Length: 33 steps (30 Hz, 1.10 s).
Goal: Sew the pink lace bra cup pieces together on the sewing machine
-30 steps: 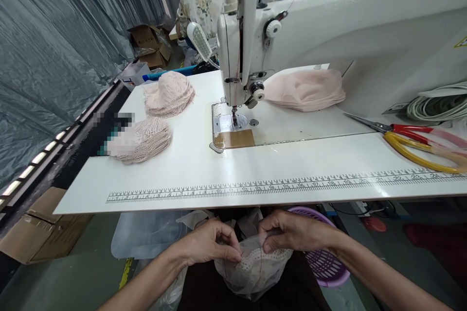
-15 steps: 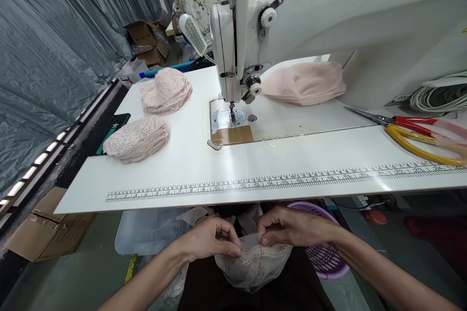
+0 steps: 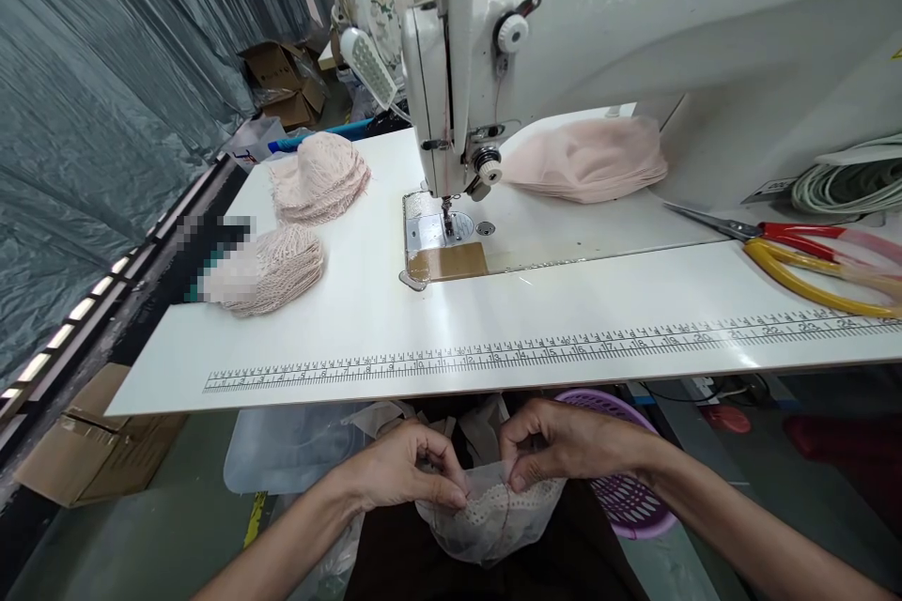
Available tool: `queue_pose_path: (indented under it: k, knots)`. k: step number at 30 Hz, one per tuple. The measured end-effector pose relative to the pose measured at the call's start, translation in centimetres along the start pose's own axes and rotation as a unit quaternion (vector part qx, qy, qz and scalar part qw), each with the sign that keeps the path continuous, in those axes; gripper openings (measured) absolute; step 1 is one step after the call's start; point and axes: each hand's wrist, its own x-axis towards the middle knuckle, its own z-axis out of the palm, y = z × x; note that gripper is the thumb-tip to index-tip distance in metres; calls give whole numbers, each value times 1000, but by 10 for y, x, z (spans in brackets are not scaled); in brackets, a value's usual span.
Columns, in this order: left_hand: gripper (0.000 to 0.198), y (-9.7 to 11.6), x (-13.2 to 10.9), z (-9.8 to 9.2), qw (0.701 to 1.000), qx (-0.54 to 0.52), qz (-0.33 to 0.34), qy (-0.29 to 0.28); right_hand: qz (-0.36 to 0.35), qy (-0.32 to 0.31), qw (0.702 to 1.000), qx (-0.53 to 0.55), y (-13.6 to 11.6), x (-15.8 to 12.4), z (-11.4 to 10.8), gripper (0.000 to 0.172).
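Observation:
Below the table's front edge, a sheer white lace fabric piece (image 3: 486, 521) hangs over my lap. It is cup-shaped, with a dotted lace band and a reddish stitched line down it. My left hand (image 3: 415, 470) pinches its upper left edge between thumb and fingers. At the upper right edge, my right hand (image 3: 546, 441) pinches it the same way, so the rim stretches between the two hands. Beyond them the sewing machine (image 3: 451, 94) stands on the white table (image 3: 338, 319), its needle above the metal plate (image 3: 441, 230).
Two stacks of pink lace pieces (image 3: 320, 174) lie at the left, and a pile of pink mesh pieces (image 3: 592, 160) behind the needle. Scissors (image 3: 789, 249) rest at the right. Below are a purple basket (image 3: 627, 507) and a clear plastic bin (image 3: 282, 451). A person (image 3: 377, 0) sits beyond.
My right hand has shifted very slightly down and right along the fabric's rim. Both hands keep their pinch, and the table items stay where they were.

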Motion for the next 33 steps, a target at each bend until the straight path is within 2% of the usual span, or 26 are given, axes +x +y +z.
queue_pose_path:
  k: [9, 17, 23, 26, 28, 31, 33]
  knots:
    - [29, -3, -2, -1, 1000, -3, 10, -3, -2, 0, 1000, 9, -2, 1, 0, 29]
    - [36, -6, 1, -6, 1000, -14, 11, -6, 7, 0, 1000, 7, 3, 6, -4, 32]
    - [41, -8, 4, -9, 1000, 3, 19, 1, -8, 13, 999, -44, 4, 6, -4, 34]
    - [42, -12, 7, -11, 999, 30, 33, 24, -21, 50, 992, -113, 0, 3, 3, 36]
    - [40, -15, 10, -14, 996, 57, 49, 49, -27, 103, 978, -177, -4, 0, 12, 35]
    - [34, -19, 11, -17, 986, 103, 83, 99, -42, 191, 944, -264, -11, -6, 29, 27]
    - [28, -21, 9, -15, 975, 131, 112, 141, -96, 236, 911, -326, -16, -11, 40, 29]
